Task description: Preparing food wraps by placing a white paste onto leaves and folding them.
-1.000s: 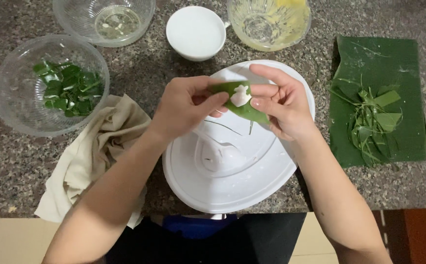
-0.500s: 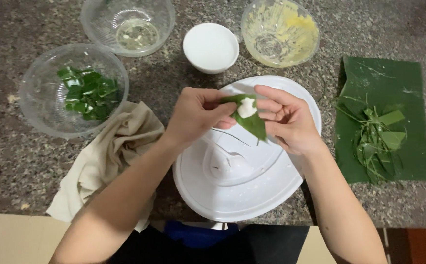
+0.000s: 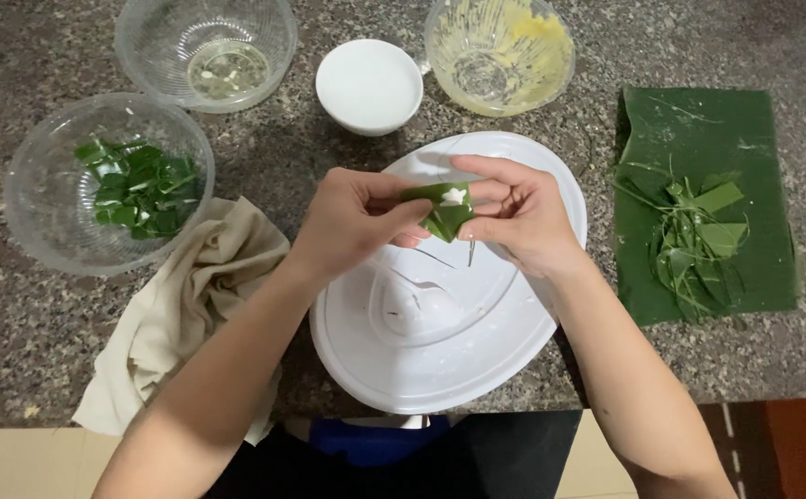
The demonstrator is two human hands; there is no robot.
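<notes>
Left hand (image 3: 352,222) and right hand (image 3: 519,214) | fingers pinched on folded leaf parcel (image 3: 442,207) | above white lid (image 3: 514,351) | leaf bowl (image 3: 42,231) at 9 o'clock.

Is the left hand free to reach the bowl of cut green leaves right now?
Probably not at once: the left hand pinches the folded leaf parcel together with the right hand. The path to the leaf bowl itself looks unobstructed.

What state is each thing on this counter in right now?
Leaf parcel: folded, white filling showing, pinched by both hands.
Left hand: gripping the parcel.
Right hand: gripping the parcel.
White lid: upside down, smeared.
Left bowl: holds cut leaves.
Yellow-smeared bowl: nearly empty.
Cloth: crumpled.
</notes>
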